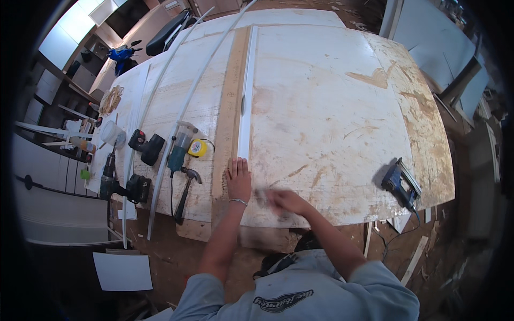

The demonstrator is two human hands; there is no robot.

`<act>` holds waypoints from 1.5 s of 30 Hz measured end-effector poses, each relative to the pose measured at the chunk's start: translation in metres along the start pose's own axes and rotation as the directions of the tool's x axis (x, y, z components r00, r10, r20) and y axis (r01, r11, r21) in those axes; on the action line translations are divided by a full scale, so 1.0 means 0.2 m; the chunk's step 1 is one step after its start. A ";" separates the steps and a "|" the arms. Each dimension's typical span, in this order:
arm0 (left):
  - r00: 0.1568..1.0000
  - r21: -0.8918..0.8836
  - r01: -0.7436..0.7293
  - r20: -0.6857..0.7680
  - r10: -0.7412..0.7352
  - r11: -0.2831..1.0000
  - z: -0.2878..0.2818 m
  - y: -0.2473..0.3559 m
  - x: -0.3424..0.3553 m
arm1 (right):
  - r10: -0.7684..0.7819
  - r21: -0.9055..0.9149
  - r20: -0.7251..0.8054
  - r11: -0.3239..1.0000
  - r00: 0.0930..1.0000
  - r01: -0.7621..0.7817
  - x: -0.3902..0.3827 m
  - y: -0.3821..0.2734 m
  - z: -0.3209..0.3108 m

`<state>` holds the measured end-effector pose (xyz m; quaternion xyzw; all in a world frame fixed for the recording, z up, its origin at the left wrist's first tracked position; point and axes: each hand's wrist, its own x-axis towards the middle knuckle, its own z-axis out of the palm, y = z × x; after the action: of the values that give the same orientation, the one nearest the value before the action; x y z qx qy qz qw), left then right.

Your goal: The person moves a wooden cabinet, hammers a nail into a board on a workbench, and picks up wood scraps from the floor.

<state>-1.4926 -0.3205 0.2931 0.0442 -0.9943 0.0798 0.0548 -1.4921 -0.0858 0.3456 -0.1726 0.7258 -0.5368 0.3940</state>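
My left hand (239,179) lies flat, fingers stretched forward, on the near end of a long narrow white strip (247,107). The strip runs away from me beside a brown board strip (228,107) on the worn white worktable (321,123). A dark spot shows on the strip about halfway along. Just right of my left hand, my right hand (286,202) is closed and smeared by motion. A blurred greyish shape shows at its fingers; I cannot make out what it is.
Left on the table are a claw hammer (187,192), yellow tape measure (198,147), trim router (179,150), cordless drill (110,179), another cordless tool (147,145) and long pale strips (201,69). A blue nail gun (401,184) with a hose lies right. Wood scraps litter the floor.
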 end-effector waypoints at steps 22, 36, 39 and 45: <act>0.999 0.068 -0.052 0.008 0.052 0.996 0.04 0.03 0.05 | 0.612 0.386 -0.749 0.089 0.256 0.918 -1.19 0.98 -0.60; 0.995 0.131 -0.028 -0.087 0.039 0.991 0.05 0.02 0.03 | 0.776 0.541 -0.568 0.099 0.276 0.835 -1.19 1.02 -0.59; 1.000 0.040 -0.011 0.002 0.011 0.999 0.04 -0.01 0.02 | 0.854 0.554 -0.493 0.455 -0.165 0.698 -1.21 0.80 -0.50; 1.000 0.064 0.007 -0.018 -0.005 0.998 0.03 -0.02 0.02 | 0.192 0.309 -0.924 0.884 0.331 0.349 -0.71 0.62 -0.29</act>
<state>-1.4960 -0.3256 0.2875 0.0482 -0.9906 0.1121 0.0623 -1.4256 0.0924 0.2937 0.2306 0.6592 -0.7092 -0.0967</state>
